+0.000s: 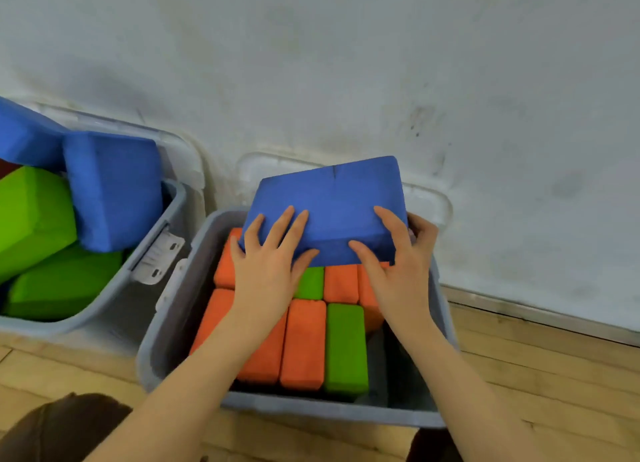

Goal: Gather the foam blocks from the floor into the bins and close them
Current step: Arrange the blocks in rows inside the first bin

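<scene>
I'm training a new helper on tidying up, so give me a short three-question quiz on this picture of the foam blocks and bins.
1. True or false: both hands hold the big blue block over the near bin.
2. Which colours are the upright blocks packed in the near bin? A) orange and green B) red and yellow C) only blue
3. Fill in: the far bin on the left holds green blocks and ____ blocks.

Key
1. True: the left hand and right hand grip its near edge.
2. A: orange blocks and a green block.
3. Blue: a blue block leans there.
</scene>
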